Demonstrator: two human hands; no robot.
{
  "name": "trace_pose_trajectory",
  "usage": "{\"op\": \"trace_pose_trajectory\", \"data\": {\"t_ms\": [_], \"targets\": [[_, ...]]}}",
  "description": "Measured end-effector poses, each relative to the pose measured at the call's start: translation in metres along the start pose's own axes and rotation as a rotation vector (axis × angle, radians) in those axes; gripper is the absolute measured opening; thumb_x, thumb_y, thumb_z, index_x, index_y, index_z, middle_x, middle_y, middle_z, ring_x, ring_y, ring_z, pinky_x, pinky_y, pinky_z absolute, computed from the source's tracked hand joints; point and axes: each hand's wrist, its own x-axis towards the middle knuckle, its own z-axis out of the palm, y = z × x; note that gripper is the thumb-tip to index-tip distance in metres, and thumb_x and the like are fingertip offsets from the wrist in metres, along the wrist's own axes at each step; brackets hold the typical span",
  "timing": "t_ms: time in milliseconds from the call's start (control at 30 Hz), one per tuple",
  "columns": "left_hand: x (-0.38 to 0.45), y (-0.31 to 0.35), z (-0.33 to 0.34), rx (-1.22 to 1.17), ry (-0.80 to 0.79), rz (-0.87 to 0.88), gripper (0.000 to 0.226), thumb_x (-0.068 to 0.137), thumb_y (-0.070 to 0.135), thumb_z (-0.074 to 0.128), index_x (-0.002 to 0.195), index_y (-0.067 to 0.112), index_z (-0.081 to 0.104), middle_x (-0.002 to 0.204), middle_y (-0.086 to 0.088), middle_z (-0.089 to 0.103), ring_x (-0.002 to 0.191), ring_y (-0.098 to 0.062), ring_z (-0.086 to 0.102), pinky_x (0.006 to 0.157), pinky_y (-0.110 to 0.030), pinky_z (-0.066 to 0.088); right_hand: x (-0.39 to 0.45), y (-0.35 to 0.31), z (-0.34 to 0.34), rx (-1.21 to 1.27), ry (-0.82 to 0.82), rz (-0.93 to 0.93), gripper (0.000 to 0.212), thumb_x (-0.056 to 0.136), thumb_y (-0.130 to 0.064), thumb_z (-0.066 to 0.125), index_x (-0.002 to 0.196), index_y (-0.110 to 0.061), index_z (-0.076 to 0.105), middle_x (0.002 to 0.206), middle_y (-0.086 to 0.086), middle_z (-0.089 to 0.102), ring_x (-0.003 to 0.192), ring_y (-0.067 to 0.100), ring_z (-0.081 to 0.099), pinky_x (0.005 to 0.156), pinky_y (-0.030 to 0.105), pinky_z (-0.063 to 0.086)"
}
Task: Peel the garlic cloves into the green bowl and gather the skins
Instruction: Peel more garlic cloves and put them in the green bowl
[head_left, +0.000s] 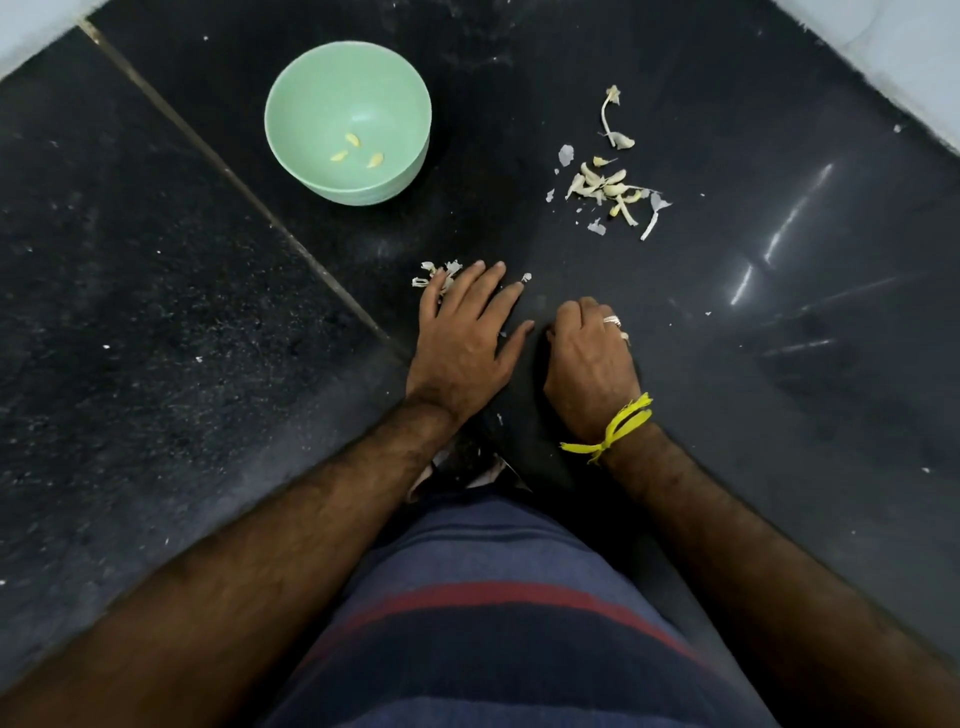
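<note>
Head view: left hand (462, 332) is lying flat, fingers straight, touching papery white garlic skins (439, 274) on the black stone counter (156, 312). Right hand (589, 353) is curling closed; contents hidden. Round pale-green bowl (347, 122) is holding three peeled yellowish cloves (357, 149).

green bowl (347, 122), 3 peeled cloves (353, 139), left hand (464, 329) flat
</note>
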Motion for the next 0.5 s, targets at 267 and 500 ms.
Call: {"op": "trace_pose_trajectory", "data": {"t_ms": [267,500], "targets": [[0.000,0.001,-0.001,0.019,-0.019,0.004,0.042,0.099,0.040,0.056,0.131,0.014,0.065,0.141,-0.008,0.059,0.135,-0.026,0.051,0.116,-0.054,0.029,-0.004,-0.008,-0.004,-0.190,0.258,-0.249,0.011,0.068,0.000,0.063,0.070,-0.003,0.052,0.067,0.014,0.051,0.060,0.030,0.053,0.051,0.036,0.047],[-0.001,0.001,-0.002,0.010,0.017,0.014,0.039,0.096,0.037,0.059,0.126,0.014,0.068,0.138,-0.007,0.062,0.133,-0.026,0.053,0.116,-0.055,0.030,-0.004,0.011,-0.002,0.286,0.026,0.106,0.012,0.086,-0.008,0.064,0.081,-0.004,0.054,0.085,0.019,0.061,0.076,0.040,0.058,0.066,0.043,0.048]]}}
